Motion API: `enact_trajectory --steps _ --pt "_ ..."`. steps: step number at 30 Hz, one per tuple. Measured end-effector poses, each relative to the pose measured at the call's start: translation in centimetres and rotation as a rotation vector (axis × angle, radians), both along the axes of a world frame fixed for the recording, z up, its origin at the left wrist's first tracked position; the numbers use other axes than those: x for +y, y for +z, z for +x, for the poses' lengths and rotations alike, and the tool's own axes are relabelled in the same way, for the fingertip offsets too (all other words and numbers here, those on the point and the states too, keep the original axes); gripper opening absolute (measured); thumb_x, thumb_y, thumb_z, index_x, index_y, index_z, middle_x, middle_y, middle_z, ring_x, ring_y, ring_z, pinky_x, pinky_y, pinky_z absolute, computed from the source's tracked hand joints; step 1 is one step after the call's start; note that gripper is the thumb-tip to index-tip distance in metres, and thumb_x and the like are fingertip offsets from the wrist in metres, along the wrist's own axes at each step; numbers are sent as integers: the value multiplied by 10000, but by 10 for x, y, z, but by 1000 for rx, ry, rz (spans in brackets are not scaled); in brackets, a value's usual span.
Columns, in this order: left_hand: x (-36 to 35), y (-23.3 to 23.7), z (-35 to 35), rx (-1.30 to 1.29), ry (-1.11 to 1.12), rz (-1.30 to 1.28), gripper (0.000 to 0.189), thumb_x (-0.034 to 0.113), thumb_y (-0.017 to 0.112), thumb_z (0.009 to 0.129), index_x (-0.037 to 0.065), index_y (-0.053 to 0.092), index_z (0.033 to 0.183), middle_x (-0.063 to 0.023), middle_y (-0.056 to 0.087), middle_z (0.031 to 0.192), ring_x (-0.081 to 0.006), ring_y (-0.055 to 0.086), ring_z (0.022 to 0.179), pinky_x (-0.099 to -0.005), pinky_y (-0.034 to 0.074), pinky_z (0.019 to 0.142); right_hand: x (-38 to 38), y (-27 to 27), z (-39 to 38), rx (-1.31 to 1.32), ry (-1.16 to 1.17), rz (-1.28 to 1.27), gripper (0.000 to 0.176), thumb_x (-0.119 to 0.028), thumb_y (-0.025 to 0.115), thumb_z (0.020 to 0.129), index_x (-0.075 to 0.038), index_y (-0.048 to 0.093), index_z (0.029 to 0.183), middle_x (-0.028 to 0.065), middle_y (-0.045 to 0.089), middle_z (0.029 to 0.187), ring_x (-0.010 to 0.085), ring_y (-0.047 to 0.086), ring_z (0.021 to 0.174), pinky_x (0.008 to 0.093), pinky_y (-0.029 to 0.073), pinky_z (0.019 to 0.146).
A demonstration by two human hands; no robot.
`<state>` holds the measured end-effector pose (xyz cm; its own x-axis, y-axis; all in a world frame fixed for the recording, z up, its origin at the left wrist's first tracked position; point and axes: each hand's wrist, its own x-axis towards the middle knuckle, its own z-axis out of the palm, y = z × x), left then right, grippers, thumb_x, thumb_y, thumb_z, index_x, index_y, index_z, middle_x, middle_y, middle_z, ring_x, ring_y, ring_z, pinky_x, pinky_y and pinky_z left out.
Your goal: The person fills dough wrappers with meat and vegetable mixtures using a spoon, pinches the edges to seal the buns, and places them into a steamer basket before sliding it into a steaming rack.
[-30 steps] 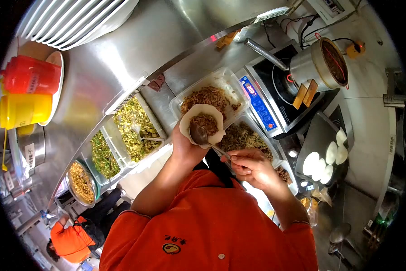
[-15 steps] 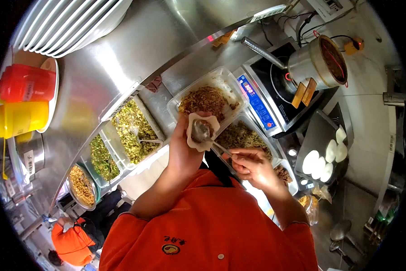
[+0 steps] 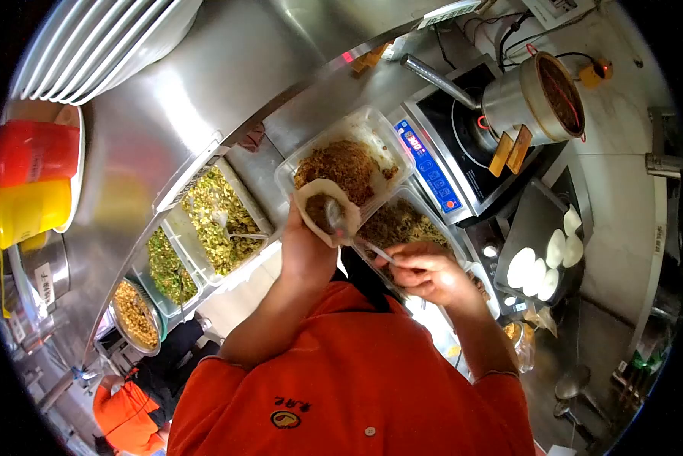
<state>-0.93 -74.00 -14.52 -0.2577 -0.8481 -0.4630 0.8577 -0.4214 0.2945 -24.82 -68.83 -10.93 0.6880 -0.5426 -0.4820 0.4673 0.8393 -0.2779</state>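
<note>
In the head view, my left hand (image 3: 309,254) is cupped around a round, pale dough wrapper (image 3: 346,199), its edges curving up. Brown minced filling (image 3: 316,210) lies in the middle of the wrapper. My right hand (image 3: 430,275) grips the handle of a metal spoon (image 3: 375,251), fingers closed. The spoon's bowl presses into the filling. Just beyond the wrapper is a clear plastic tub (image 3: 393,135) of reddish-brown mince (image 3: 338,169). Beside it, past my right fingers, a second tub holds darker chopped filling (image 3: 404,228).
Tubs of green chopped filling (image 3: 220,216) and a bowl of yellowish dice (image 3: 135,315) stand left. At right are an induction cooker (image 3: 433,163), a pot (image 3: 525,99) and a dark griddle (image 3: 530,216) with several white dough rounds (image 3: 522,266). A co-worker (image 3: 131,410) is lower left.
The wrapper has turned and tilted in my left hand, and its rim looks rounder. The spoon's bowl has shifted slightly left and up within it. The camera view has moved a little.
</note>
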Motion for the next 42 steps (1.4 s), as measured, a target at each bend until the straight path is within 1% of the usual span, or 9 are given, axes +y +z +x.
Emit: enact_trajectory --steps 3,7,9,18,22,28,37,39,42 --pt "7 1 21 -263 10 208 389 242 385 1081 3 590 1310 -166 662 1229 -332 639 1152 -477 512 1061 -20 2 -18 627 -124 -213 253 -56 535 1047 49 694 1212 48 624 716 47 422 491 199 369 420" --pt "34 -47 55 -166 43 254 453 290 359 1058 -8 598 1303 -185 667 1252 -348 640 1178 -491 530 1031 -64 -49 -36 1717 484 -805 279 -2 564 948 82 690 1183 232 746 990 330 732 783 403 602 738" --pt "46 -69 60 -45 54 236 477 346 359 1065 -3 609 1273 -180 673 1245 -347 651 1158 -490 542 1013 -93 -65 -28 1799 705 -956 299 34 553 918 53 712 1171 295 722 1091 456 721 1010 519 593 877" --pt "80 -139 50 -94 -43 251 387 343 400 1107 47 611 1239 -132 691 1144 -280 699 1034 -446 612 882 -154 -165 -9 1681 1162 -1446 189 -2 599 874 74 720 997 291 717 1001 432 709 1029 500 581 871" --pt "70 -134 39 -202 -28 393 389 331 378 1105 51 614 1237 -101 692 1143 -258 694 1022 -422 602 889 -164 -183 -17 1532 1063 -1275 212 -17 593 879 87 708 1023 302 710 1059 427 692 1075 483 564 892" --pt "73 -139 38 -209 -42 377 398 345 396 1099 43 614 1240 -110 692 1136 -264 696 1009 -435 607 866 -166 -120 -19 1468 1133 -1066 296 -17 580 872 120 660 1122 325 669 1200 449 670 1113 457 543 908" --pt "74 -139 38 -242 -59 369 400 345 393 1108 42 618 1239 -106 692 1138 -264 693 1016 -433 605 871 -161 -90 -52 1165 962 -1097 197 -103 643 865 72 711 804 275 719 851 414 701 804 480 519 714" --pt "73 -137 36 -212 -37 402 396 335 377 1113 42 609 1245 -113 685 1146 -265 691 1006 -447 609 849 -163 -49 -41 1269 794 -728 204 -111 637 863 73 716 832 269 724 876 384 717 807 452 532 694" --pt "74 -144 40 -162 -47 375 395 326 354 1119 46 599 1252 -122 677 1163 -262 689 999 -459 611 825 -162 -80 -41 1605 869 -1148 179 -72 597 860 41 736 844 270 727 898 375 740 876 453 571 759"
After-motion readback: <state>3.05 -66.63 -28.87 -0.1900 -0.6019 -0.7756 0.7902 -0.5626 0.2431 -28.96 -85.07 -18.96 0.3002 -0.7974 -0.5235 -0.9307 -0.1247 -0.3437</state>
